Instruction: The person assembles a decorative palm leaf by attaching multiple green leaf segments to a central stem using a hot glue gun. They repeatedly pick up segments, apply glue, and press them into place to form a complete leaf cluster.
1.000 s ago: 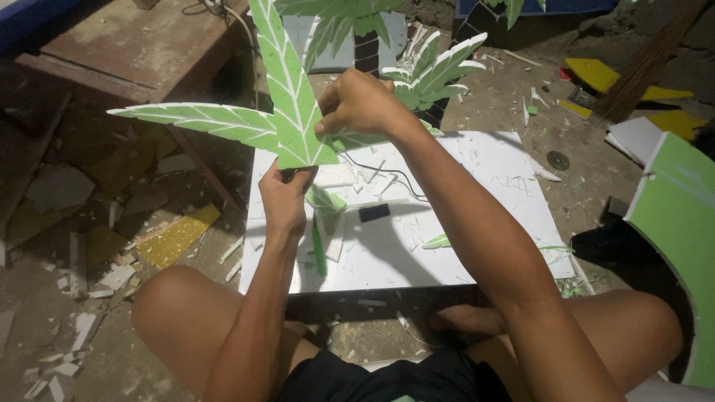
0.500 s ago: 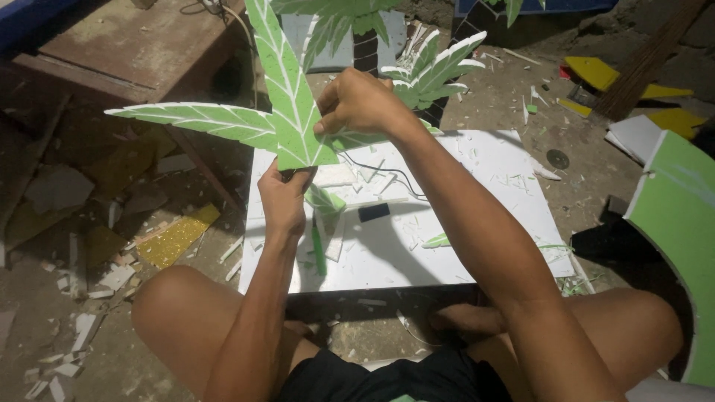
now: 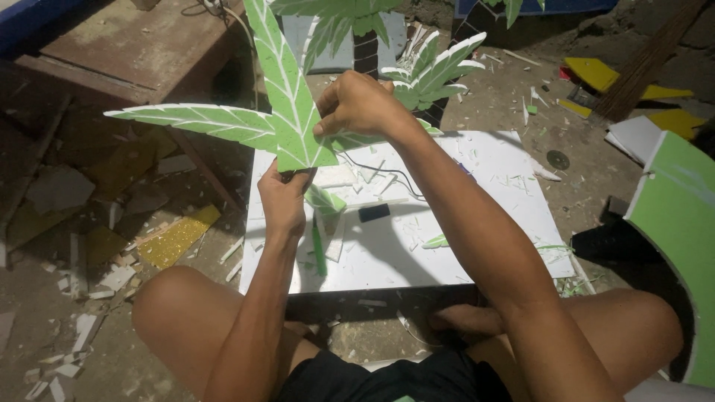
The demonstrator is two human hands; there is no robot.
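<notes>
I hold up a green foam leaf cut-out [image 3: 287,119] with white veins; its lobes spread left and upward. My left hand [image 3: 283,197] grips the leaf's base from below. My right hand [image 3: 357,104] pinches the leaf's right side near the centre. Under both hands lies a white board [image 3: 491,216] on the ground, strewn with small green and white offcuts, a thin black wire [image 3: 387,173] and a small black block [image 3: 374,213]. A green stick-like tool [image 3: 319,249] lies on the board near my left wrist.
A foam palm tree with a dark trunk [image 3: 365,56] stands behind the board. A curved green panel [image 3: 674,223] is at the right. Yellow sheets [image 3: 596,74] lie at the back right, a gold glitter piece [image 3: 175,238] at the left. Foam scraps litter the dirt floor.
</notes>
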